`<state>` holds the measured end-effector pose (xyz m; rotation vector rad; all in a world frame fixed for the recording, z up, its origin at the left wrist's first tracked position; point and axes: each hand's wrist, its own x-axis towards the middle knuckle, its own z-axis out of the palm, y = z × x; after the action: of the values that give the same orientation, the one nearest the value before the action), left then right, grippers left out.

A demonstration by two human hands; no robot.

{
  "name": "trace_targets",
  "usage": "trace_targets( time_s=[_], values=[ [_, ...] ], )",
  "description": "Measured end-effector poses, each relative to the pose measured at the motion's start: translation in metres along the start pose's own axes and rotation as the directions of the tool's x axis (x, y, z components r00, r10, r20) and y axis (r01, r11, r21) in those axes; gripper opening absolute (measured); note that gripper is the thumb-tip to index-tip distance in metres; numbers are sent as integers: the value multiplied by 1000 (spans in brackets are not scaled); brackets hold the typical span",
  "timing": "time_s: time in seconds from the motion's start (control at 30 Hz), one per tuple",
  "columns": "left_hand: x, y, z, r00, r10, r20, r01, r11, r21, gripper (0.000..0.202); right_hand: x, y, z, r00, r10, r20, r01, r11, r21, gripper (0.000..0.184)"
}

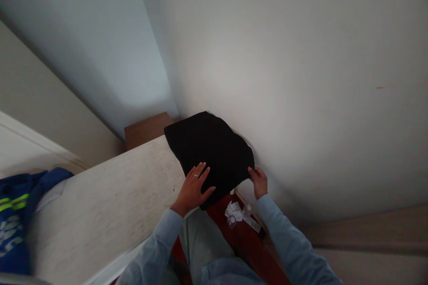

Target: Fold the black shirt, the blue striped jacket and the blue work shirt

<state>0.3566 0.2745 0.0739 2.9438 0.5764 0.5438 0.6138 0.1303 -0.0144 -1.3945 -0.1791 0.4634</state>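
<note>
- Pale walls (301,75) meeting in a corner behind a white speckled tabletop (110,205).
- Black cloth (210,151) at the tabletop's far right corner, hanging slightly over the right edge.
- Already folded into a compact bundle, by the look of it; probably little beyond smoothing left.
- Left hand (194,187) flat on the cloth's near edge, fingers (203,170) spread, gripping nothing.
- Right hand (258,181) at the cloth's near right corner, fingers curled around its edge.
- Blue garment (16,218) bunched at the left edge, not folded.
- No container clearly seen; small clear plastic bits (236,213) on red-brown wood (247,245) below the right edge, too blurred to tell contents.

Blue garment (16,213) lies left; small white packets (238,213) on red wood (249,242)
</note>
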Motion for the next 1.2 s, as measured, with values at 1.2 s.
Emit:
trace_targets(
  time_s=[1.2],
  values=[
    [3, 0, 0, 972, -120, -202, 96, 988, -122, 40, 33, -18, -8, 954, -265, -138, 215, 930, -299, 54]
  ],
)
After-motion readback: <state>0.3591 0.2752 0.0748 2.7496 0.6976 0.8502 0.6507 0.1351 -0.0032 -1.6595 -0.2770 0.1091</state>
